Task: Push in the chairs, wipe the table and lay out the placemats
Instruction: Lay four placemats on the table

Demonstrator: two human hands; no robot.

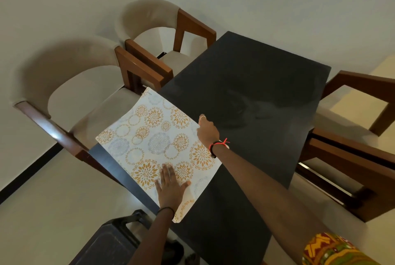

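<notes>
A white placemat [154, 136] with orange and grey flower circles lies on the left side of the dark table [245, 76], its far corner hanging over the table's left edge. My left hand [171, 183] presses flat on the mat's near part, fingers spread. My right hand [207, 129] reaches across and holds the mat's right edge, fingers curled at it. Two beige armchairs [85, 93] [162, 36] stand along the table's left side. A third armchair [350, 123] stands at the right side.
A dark plastic crate or stool [115, 243] sits on the pale floor at the near left, below my left arm. Walls close in behind the left chairs and the table's far end.
</notes>
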